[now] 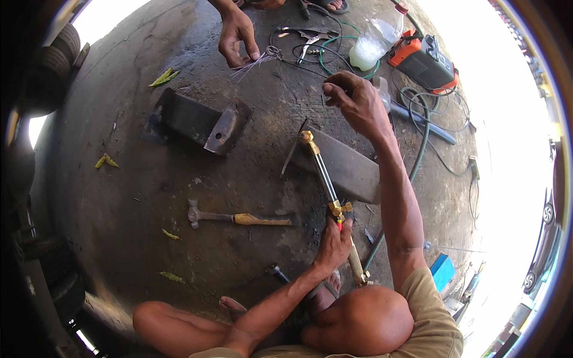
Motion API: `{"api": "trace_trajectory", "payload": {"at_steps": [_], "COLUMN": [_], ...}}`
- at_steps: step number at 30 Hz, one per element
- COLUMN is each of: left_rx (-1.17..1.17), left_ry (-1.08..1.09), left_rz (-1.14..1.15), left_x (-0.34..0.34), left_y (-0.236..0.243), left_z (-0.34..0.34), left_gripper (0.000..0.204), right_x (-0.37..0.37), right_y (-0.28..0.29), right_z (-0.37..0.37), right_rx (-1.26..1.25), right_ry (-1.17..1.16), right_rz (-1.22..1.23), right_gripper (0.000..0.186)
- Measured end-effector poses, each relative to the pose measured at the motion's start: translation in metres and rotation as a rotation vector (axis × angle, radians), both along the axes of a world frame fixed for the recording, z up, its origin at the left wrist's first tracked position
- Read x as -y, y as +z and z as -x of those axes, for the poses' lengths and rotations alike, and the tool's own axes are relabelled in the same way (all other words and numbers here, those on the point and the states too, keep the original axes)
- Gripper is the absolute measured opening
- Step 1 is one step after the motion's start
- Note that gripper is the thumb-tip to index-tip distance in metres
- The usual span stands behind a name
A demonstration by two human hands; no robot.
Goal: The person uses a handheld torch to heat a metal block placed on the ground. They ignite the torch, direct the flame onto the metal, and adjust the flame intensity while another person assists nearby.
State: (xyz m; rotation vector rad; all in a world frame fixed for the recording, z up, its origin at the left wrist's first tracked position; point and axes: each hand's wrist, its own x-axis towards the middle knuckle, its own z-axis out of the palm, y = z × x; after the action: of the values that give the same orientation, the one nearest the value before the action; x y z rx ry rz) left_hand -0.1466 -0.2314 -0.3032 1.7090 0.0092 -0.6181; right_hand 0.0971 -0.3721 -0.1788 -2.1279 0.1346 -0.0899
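Cutting torch point(323, 173) lies in the left hand point(335, 243), fingers clamped around its body just behind the brass valve point(339, 208); the brass head point(307, 136) extends ahead of them, near the dark metal section point(349, 168). Right hand point(358, 104) is apart from the torch, fingers bent; whether their tips meet cannot be told. Co-worker's hand point(237, 37) pinches thin looped wires point(271, 53).

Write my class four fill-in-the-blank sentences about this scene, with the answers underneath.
1. The torch is gripped by the wearer's ____.
2. The thin wires are in another person's ____.
3. A ____ with a yellow grip lies on the ground.
4. The bottle is in the picture's upper ____ part.
Missing words: left hand; hand; hammer; right.
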Motion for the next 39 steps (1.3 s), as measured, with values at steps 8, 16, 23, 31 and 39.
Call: {"api": "trace_trajectory", "payload": {"at_steps": [8, 16, 23, 31, 39], "left_rx": [-0.159, -0.133, -0.151, -0.127, 0.024], "left_ry": [0.028, -0.016, -0.012, 0.005, 0.015], "left_rz": [0.074, 0.037, 0.089, 0.048, -0.022], "left_x": [0.000, -0.001, -0.002, 0.003, 0.013], "left_y": [0.015, 0.022, 0.018, 0.020, 0.021], "left_z": [-0.004, -0.010, -0.007, -0.006, -0.004], "left_gripper": [0.051, 0.057, 0.060, 0.060, 0.068], "right_x": [-0.007, -0.047, -0.054, 0.012, 0.034], "right_y": [-0.011, -0.031, -0.015, 0.043, 0.060], "right_z": [-0.009, -0.030, -0.042, 0.006, 0.077], "right_rx": [-0.128, 0.042, 0.294, 0.597, -0.165], "right_ry": [0.050, 0.004, -0.080, -0.292, 0.104], "right_rz": [-0.022, -0.817, -0.618, -0.485, 0.487], "right_gripper": [0.046, 0.042, 0.032, 0.024, 0.031]}}
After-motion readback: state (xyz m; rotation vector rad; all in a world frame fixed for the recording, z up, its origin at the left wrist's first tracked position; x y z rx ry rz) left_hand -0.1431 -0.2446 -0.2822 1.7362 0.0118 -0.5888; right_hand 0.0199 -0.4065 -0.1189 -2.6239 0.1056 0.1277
